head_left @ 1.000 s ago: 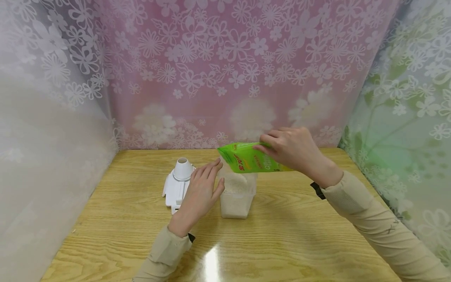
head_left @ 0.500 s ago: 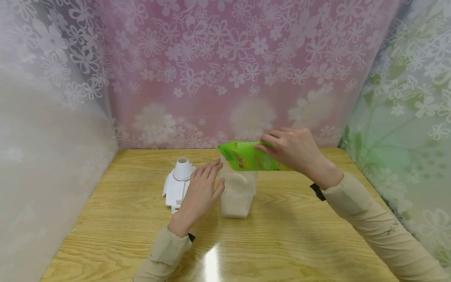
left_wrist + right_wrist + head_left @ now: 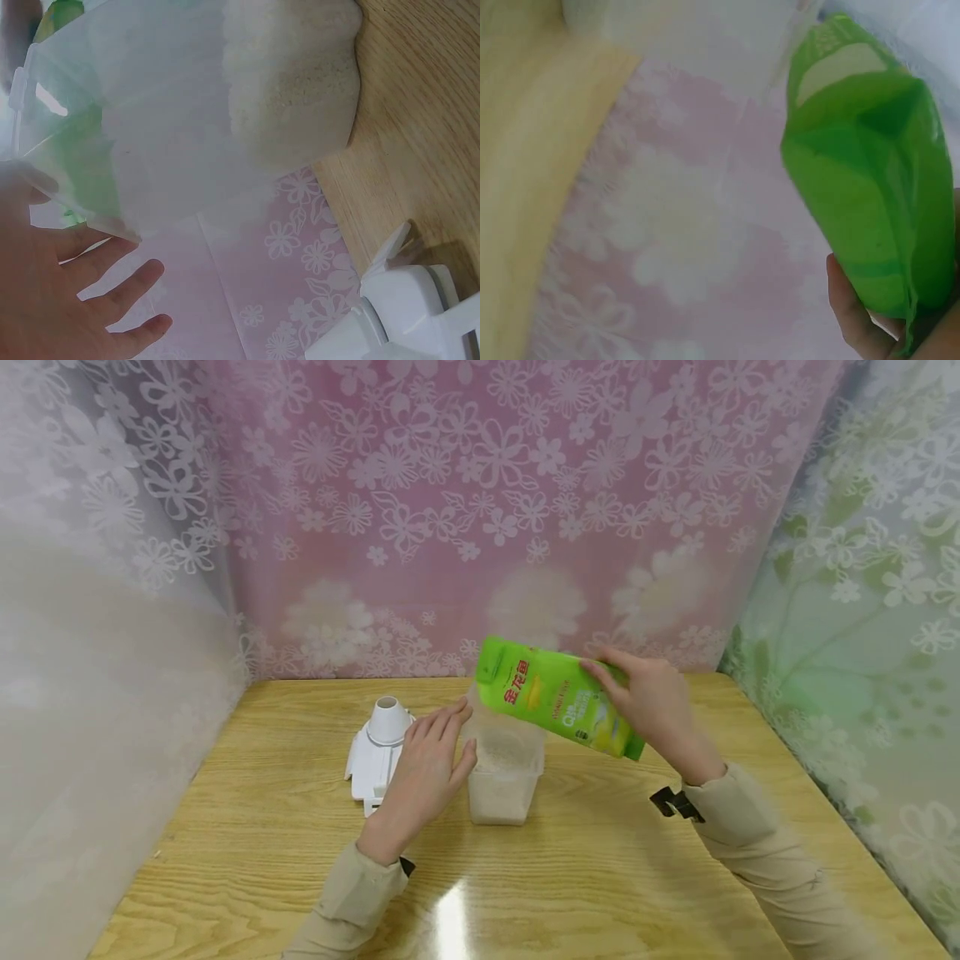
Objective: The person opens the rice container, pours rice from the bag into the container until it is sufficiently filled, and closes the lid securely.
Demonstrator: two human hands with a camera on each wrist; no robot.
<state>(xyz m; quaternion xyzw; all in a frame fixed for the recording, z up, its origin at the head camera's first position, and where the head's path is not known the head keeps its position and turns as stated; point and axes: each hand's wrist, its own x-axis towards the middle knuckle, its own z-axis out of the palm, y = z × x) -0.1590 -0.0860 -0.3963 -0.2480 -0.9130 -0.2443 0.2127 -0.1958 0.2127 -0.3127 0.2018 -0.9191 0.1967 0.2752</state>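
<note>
A green rice bag [image 3: 555, 697] with red characters hangs slanted above the clear plastic container [image 3: 501, 797], its left end higher than its right. My right hand [image 3: 651, 706] grips the bag near its right end; green plastic fills much of the right wrist view, with fingertips [image 3: 847, 307] along its edge. White rice grains [image 3: 292, 82] lie in the lower part of the container. My left hand [image 3: 427, 768] touches the container's upper left side with nearly straight, spread fingers; the left wrist view has its thumb and index finger at the rim.
A white plastic part [image 3: 375, 760] with an upright cone stands left of the container, behind my left hand. The wooden table [image 3: 600, 877] ends at a pink flowered curtain [image 3: 450, 527]. A pale curtain is on the left, a greenish one [image 3: 862, 652] on the right.
The bag has turned from nearly level to slanted: its left end has gone up, its right end down, and its printed front faces me more. My left hand and the container stay put.
</note>
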